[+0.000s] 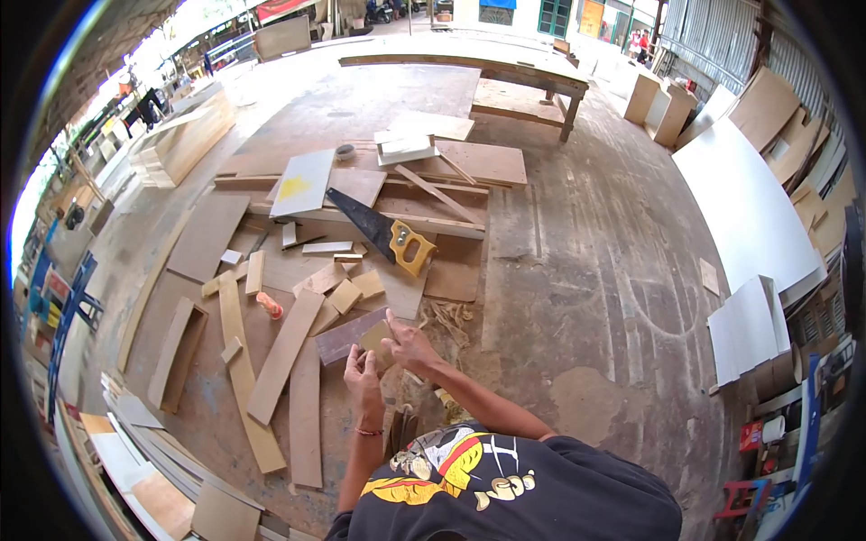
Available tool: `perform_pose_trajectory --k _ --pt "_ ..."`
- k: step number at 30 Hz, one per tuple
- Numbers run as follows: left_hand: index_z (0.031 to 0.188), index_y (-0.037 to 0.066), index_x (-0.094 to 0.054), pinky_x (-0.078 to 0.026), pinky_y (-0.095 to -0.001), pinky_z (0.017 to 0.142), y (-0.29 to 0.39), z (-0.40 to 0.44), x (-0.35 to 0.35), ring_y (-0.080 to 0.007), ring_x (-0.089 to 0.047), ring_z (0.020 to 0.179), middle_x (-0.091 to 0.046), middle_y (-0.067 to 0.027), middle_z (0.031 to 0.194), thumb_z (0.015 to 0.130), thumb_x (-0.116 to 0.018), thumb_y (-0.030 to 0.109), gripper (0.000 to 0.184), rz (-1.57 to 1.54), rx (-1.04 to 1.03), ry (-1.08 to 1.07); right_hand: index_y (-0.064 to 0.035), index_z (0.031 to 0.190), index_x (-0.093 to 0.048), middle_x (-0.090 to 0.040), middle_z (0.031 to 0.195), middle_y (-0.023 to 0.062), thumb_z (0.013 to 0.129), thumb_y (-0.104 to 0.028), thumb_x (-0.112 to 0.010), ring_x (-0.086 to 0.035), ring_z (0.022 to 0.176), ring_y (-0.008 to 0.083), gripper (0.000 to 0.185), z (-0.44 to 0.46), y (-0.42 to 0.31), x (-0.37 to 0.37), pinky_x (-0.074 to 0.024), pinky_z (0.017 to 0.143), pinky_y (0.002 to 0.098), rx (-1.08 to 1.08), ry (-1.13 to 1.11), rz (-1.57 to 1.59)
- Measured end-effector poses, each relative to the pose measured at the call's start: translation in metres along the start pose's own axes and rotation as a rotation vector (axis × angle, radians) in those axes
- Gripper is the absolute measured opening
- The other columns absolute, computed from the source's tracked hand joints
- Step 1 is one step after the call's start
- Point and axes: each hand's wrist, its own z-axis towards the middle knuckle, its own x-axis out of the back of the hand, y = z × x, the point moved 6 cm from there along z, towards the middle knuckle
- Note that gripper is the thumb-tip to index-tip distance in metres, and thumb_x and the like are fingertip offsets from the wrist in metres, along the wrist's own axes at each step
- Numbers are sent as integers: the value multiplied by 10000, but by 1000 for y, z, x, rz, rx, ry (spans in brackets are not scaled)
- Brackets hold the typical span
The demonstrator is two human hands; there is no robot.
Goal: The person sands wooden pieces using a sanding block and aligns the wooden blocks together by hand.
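Near the front of the wood-strewn work area, my left hand grips a small tan wooden piece from below. My right hand is closed on the same piece from the right, its index finger stretched along the edge. Against the tan piece lies a flat purplish-brown strip; whether the two are joined I cannot tell. Just beyond my hands are short wood blocks. A handsaw with a yellow handle lies farther off. My fingers partly cover the held piece.
Long wooden strips and an open narrow wooden box lie to the left, near an orange-capped bottle. A wooden table stands at the back. White panels lean on the right, and stacked boards fill the lower left.
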Motion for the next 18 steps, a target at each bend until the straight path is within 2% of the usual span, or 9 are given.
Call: perform_pose_trajectory --k 1,3,4,6,8,10,17,18 --pt "1141 -41 -509 -506 -256 606 1 0 -1 -106 -577 799 -600 -59 894 872 -574 111 315 -3 -6 -2 56 1351 -255 -436 1270 269 819 -171 -555 -448 1193 325 652 1 1 0 -351 992 323 37 33 -13" --pt "1076 -35 -536 -465 -218 560 9 -4 0 -81 -548 723 -595 -49 851 856 -607 132 285 176 -173 28 45 1355 -257 -453 1253 268 818 -166 -553 -464 1170 334 648 -1 5 -5 -365 974 332 90 86 -31" --pt "1076 -35 -536 -465 -218 560 7 -2 1 -81 -548 723 -595 -49 851 856 -607 132 285 171 -180 25 33 1359 -260 -470 1236 267 817 -161 -550 -481 1148 344 645 0 2 -3 -379 957 340 145 136 -49" --pt "984 -25 -552 -471 -219 546 -3 -5 8 -90 -558 685 -609 -63 842 848 -614 107 200 304 -82 55 26 1360 -262 -489 1211 262 815 -156 -550 -498 1116 351 643 -2 -2 0 -390 936 349 106 126 -44" --pt "943 -19 -557 -471 -219 541 2 -13 4 -88 -557 667 -609 -60 821 844 -620 106 172 301 -88 70 18 1362 -264 -508 1186 258 813 -151 -550 -515 1085 358 641 -6 -1 -1 -402 914 358 62 117 -40" --pt "903 -13 -562 -471 -219 537 5 -16 4 -86 -556 649 -610 -56 800 839 -625 106 149 298 -98 86 19 1363 -258 -528 1151 248 812 -154 -552 -533 1041 361 648 -7 2 -3 -413 888 370 110 154 -79" --pt "822 -9 -607 -465 -221 530 5 -15 10 -79 -546 609 -611 -42 725 830 -623 74 84 269 -144 87 13 1364 -263 -516 1182 244 813 -171 -558 -522 1071 357 652 -12 3 0 -405 909 365 84 154 -70" --pt "816 -8 -612 -462 -218 529 4 -15 11 -77 -547 607 -611 -40 719 830 -621 69 78 272 -136 86 26 1363 -255 -441 1263 246 808 -163 -559 -479 1127 368 661 -13 2 0 -382 946 372 61 118 -49"
